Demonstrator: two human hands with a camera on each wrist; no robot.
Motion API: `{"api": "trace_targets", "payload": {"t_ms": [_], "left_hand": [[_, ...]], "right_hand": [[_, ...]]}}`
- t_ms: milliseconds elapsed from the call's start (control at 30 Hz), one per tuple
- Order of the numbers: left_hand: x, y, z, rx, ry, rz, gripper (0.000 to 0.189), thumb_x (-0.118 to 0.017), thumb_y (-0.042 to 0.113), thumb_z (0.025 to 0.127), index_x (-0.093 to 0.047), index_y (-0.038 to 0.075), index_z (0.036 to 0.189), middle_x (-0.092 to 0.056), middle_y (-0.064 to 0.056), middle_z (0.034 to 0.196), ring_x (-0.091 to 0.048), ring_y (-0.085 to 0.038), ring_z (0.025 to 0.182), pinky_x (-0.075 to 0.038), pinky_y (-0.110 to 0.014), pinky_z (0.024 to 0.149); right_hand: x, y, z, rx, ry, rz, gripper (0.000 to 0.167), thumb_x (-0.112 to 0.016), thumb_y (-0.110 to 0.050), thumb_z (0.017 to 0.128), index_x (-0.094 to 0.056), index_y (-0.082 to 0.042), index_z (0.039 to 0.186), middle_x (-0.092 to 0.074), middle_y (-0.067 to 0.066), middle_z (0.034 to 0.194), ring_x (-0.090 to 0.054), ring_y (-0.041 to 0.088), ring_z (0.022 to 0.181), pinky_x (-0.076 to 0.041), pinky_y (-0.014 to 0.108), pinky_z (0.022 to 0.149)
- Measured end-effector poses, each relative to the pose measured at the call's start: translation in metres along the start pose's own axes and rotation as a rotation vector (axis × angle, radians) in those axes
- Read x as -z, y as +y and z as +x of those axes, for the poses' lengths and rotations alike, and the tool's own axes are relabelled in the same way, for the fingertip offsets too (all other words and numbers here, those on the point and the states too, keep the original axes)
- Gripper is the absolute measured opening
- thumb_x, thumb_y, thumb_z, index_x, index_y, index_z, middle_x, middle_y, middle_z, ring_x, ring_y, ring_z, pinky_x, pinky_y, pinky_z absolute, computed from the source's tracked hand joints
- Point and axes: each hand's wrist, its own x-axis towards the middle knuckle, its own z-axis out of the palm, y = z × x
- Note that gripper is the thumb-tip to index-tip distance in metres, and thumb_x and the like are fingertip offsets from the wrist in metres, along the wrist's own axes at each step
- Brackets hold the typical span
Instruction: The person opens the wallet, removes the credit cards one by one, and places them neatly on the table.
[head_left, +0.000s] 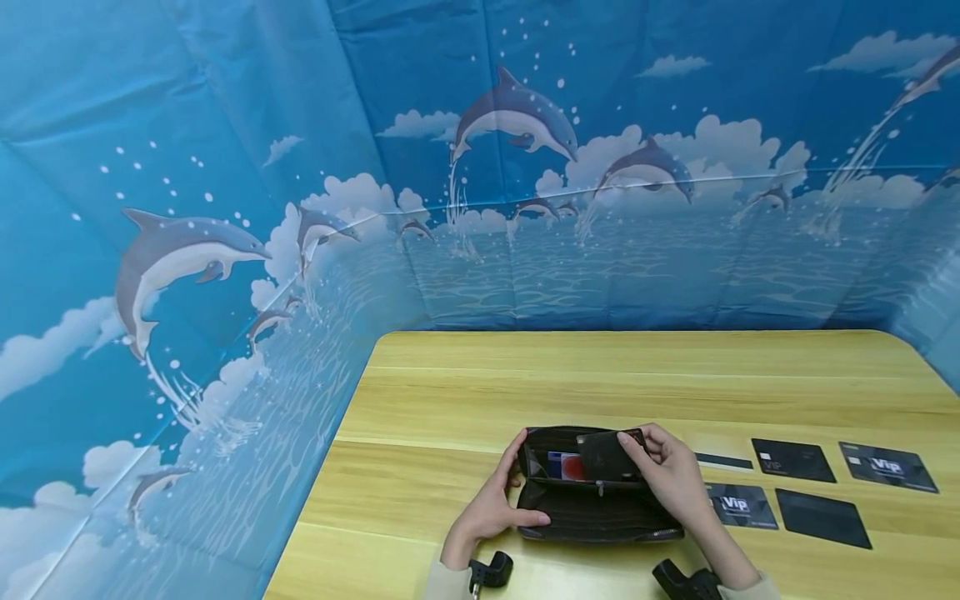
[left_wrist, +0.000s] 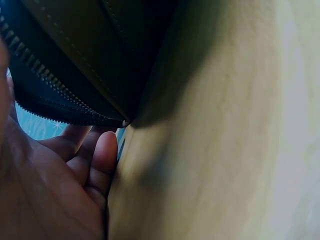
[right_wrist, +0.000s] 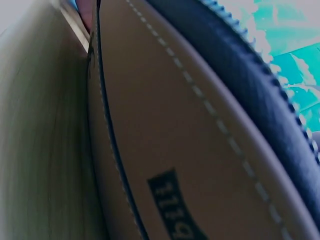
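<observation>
A black zip-around wallet point(head_left: 600, 512) lies unzipped and spread on the table, its inner pockets facing up. At its left end, my left hand point(head_left: 489, 507) grips it, thumb over the near flap and fingers around the far corner. My right hand point(head_left: 671, 473) pinches a black card point(head_left: 600, 454) between thumb and fingers, over the wallet's far half. A blue card point(head_left: 554, 464) and a red card point(head_left: 573, 467) show in the wallet beside it. In the left wrist view, the wallet's zipper point(left_wrist: 50, 77) runs above my curled fingers point(left_wrist: 104, 152). The right wrist view shows the wallet's stitched side point(right_wrist: 165, 125) with printed letters, not my right hand.
Right of the wallet lie a VIP card point(head_left: 742, 506), a plain black card point(head_left: 823, 517), a chip card point(head_left: 793, 461), another VIP card point(head_left: 888, 467) and a card with a dark stripe point(head_left: 723, 461). A dolphin-print sheet point(head_left: 517, 275) borders the wooden table point(head_left: 600, 367).
</observation>
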Motion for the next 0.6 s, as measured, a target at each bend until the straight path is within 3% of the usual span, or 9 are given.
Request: {"api": "trace_targets", "payload": {"t_ms": [133,367,600], "left_hand": [[-0.001,0.0,0.0,-0.018,0.006,0.004,0.11,-0.083,0.016,0.074,-0.008,0.032,0.153,-0.026,0.001,0.149,-0.038,-0.02,0.108,-0.038,-0.033,0.09],[-0.001,0.0,-0.001,-0.02,0.004,0.008,0.109,-0.083,0.021,0.075,-0.008,0.032,0.153,-0.026,0.002,0.149,-0.039,-0.02,0.11,-0.038,-0.033,0.09],[0.0,0.001,-0.001,-0.018,0.005,0.014,0.11,-0.083,0.02,0.074,-0.007,0.032,0.153,-0.027,0.002,0.148,-0.039,-0.021,0.11,-0.038,-0.034,0.09]], "right_hand": [[0.002,-0.002,0.0,0.003,-0.014,0.138,0.028,-0.06,-0.022,0.095,-0.059,0.005,0.095,-0.069,0.013,0.079,-0.067,0.022,0.062,-0.054,0.034,0.054],[0.009,-0.001,0.0,-0.02,0.014,0.163,0.025,-0.063,-0.022,0.093,-0.062,0.002,0.099,-0.069,0.011,0.077,-0.063,0.025,0.054,-0.051,0.031,0.049],[0.018,-0.003,-0.001,-0.007,-0.007,0.23,0.029,-0.065,-0.01,0.091,-0.057,0.01,0.111,-0.069,0.012,0.083,-0.065,0.027,0.06,-0.051,0.031,0.05]]}}
